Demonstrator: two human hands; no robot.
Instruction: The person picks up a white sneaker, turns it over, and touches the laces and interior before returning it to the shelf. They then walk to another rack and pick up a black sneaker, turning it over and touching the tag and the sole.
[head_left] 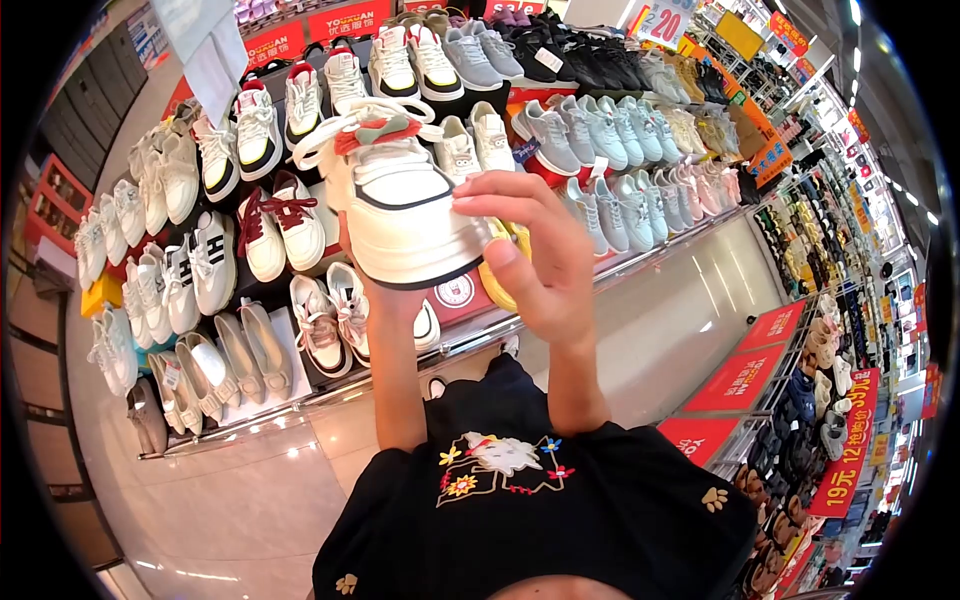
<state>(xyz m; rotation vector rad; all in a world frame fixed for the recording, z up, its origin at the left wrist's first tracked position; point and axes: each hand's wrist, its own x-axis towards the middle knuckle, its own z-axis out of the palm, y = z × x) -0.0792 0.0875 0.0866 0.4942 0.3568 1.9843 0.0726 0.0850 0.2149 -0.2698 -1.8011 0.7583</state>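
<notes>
A white sneaker with dark trim, white laces and a reddish-green tongue is held up in front of the shoe display, its toe toward me. My left hand supports it from the left and underneath, with most of its fingers hidden behind the shoe. At the shoe's right side is my right hand, its fingers apart and curved, with fingertips at the toe's edge. Behind my right hand, part of a yellow shoe shows on the display.
Rows of sneakers fill the tiered display, with grey and light blue pairs at the right and flat shoes at the lower left. A metal rail runs along its front. Another rack with red signs stands across the tiled aisle.
</notes>
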